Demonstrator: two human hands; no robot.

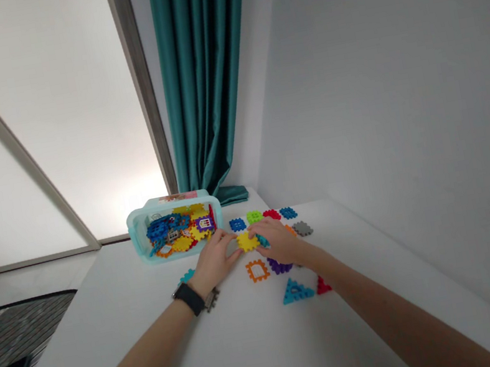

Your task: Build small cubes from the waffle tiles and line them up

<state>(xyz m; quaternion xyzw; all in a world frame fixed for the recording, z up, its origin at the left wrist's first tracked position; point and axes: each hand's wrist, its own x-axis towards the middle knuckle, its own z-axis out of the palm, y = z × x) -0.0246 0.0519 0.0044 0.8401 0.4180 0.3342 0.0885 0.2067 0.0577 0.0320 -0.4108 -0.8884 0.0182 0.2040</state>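
Note:
A flat yellow square building tile (248, 242) with toothed edges is between my hands, over the white table. My left hand (215, 261), with a black watch on the wrist, grips its left edge with thumb and forefinger. Bent over its right side are the closed fingers of my right hand (278, 241). A teal tile (262, 240) shows partly under the right fingers. Nearer me lie an orange frame tile (257, 271) and a purple tile (280, 265), the latter partly covered by my right hand.
Behind my left hand stands a light-blue tub (140, 243) of mixed tiles. Blue (238, 224), green (254, 216), red (271, 213) and grey (303, 228) tiles lie farther back. Blue (297, 290) and red triangles (322, 285) lie nearer. A green curtain (209, 88) hangs behind; a wall is right.

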